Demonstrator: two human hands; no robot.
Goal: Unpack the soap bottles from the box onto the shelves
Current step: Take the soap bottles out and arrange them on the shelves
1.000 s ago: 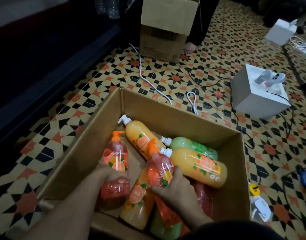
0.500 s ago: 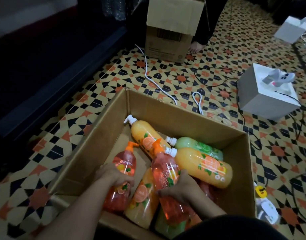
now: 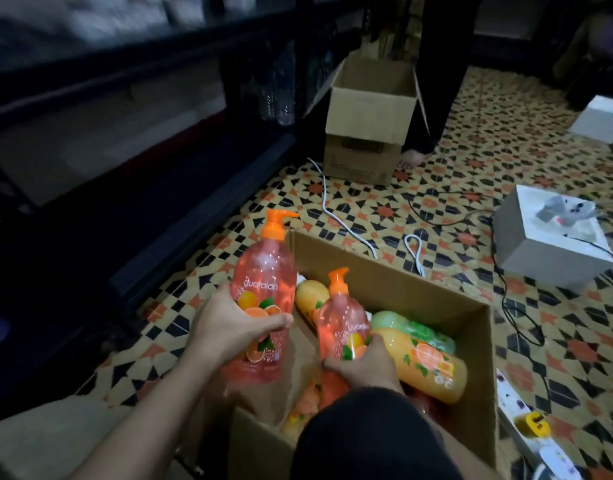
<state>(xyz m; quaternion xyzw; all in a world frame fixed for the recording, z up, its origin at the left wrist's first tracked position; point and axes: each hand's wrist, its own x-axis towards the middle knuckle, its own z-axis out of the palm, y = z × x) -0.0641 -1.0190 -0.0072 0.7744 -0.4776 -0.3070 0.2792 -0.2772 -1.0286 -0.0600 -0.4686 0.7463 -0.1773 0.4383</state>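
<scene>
An open cardboard box (image 3: 395, 282) stands on the patterned floor and holds several soap bottles. My left hand (image 3: 229, 327) grips a clear orange pump bottle (image 3: 263, 285) upright, lifted above the box's left wall. My right hand (image 3: 367, 365) grips a second orange pump bottle (image 3: 343, 317) upright, its base still inside the box. A yellow bottle (image 3: 426, 365) and a green bottle (image 3: 402, 327) lie on their sides in the box to the right. Dark shelves (image 3: 132, 109) run along the left.
Another open cardboard box (image 3: 367, 133) stands farther back, with a person's bare foot (image 3: 410, 157) beside it. A white box (image 3: 547, 251) with a grey toy on top sits at right. White and black cables (image 3: 333, 209) cross the floor. A power strip (image 3: 527, 427) lies at lower right.
Both hands have raised their orange bottles. The left one has come up and out over the box's left wall; the right one has risen less. The camera has tilted up toward the shelves.
</scene>
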